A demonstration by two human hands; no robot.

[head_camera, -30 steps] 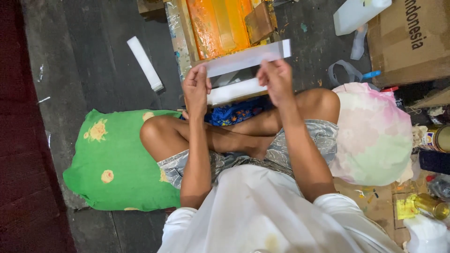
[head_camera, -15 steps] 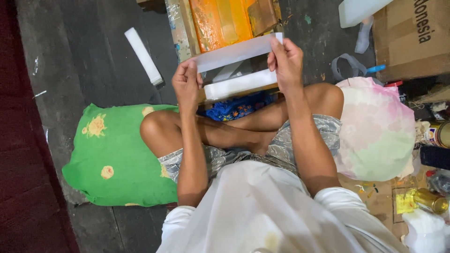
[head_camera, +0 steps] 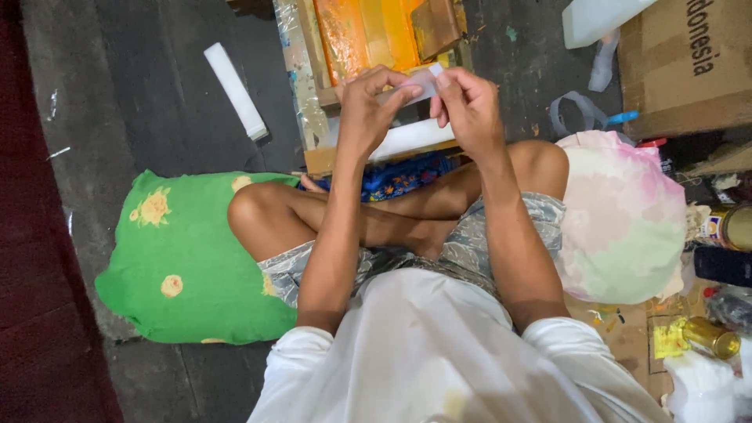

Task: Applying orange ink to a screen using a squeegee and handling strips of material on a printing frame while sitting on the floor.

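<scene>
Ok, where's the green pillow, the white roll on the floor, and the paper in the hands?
green pillow [head_camera: 184, 258], head view, its middle.
white roll [head_camera: 235, 90], head view, mid-length.
paper [head_camera: 423, 82], head view, strip between fingers.

hands: left [head_camera: 368, 110], right [head_camera: 468, 106] | pinching white strip [head_camera: 421, 83] | above orange frame [head_camera: 368, 31]

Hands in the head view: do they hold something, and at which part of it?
Both hands hold one small white paper piece. The left hand pinches its left end, the right hand its right end.

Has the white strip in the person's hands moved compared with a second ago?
Yes. The white strip is now bunched smaller and higher against the orange screen frame.
</scene>
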